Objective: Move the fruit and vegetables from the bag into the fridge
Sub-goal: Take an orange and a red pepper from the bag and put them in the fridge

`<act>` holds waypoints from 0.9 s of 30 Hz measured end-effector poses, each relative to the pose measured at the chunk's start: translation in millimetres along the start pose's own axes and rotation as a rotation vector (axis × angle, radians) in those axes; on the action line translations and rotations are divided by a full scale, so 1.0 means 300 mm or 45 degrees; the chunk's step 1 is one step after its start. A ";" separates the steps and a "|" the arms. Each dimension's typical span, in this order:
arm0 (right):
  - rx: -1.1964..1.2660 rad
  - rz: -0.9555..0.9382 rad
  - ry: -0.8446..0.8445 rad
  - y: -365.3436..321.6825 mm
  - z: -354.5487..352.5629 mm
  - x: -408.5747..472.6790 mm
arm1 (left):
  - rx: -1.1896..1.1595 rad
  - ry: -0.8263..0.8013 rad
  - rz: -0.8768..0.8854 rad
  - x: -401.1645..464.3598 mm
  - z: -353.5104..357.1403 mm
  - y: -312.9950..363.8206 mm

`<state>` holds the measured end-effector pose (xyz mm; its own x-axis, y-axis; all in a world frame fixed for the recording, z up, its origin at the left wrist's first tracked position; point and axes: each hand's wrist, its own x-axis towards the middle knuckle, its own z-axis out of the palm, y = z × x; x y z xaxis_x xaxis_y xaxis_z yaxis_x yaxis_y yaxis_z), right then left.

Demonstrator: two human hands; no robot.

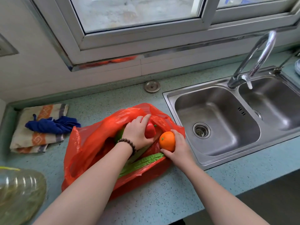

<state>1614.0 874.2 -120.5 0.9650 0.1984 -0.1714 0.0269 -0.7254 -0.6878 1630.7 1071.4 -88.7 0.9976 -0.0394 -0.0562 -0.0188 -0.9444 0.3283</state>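
A red-orange plastic bag (90, 143) lies open on the blue-green counter. My left hand (138, 132), with a bead bracelet on the wrist, is inside the bag's mouth and grips a red pepper (150, 131). My right hand (178, 148) holds an orange (167, 141) at the bag's right edge. A bumpy green bitter gourd (142, 163) lies in the bag under my forearms. Another green vegetable (119, 135) shows partly behind my left wrist. The fridge is not in view.
A steel double sink (227, 120) with a tall tap (258, 57) sits right of the bag. A striped towel (39, 140) with a blue cloth (53, 125) lies at the left. A clear plastic jug (17, 194) stands at the lower left. A window is behind the counter.
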 end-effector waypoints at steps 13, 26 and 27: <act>0.235 -0.006 0.485 -0.126 -0.224 -0.140 | -0.382 0.219 0.149 -0.048 -0.148 0.210; 0.340 0.535 1.166 0.259 -0.569 -0.776 | -0.548 -0.185 0.805 -0.206 0.081 0.964; 0.343 0.562 1.225 0.293 -0.588 -0.837 | -0.546 -0.218 0.861 -0.237 0.100 1.034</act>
<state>1420.1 644.3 -13.3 0.6789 -0.7272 0.1019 -0.3163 -0.4149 -0.8531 1552.1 771.5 -11.1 0.7552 -0.6378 0.1511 -0.5510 -0.4930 0.6733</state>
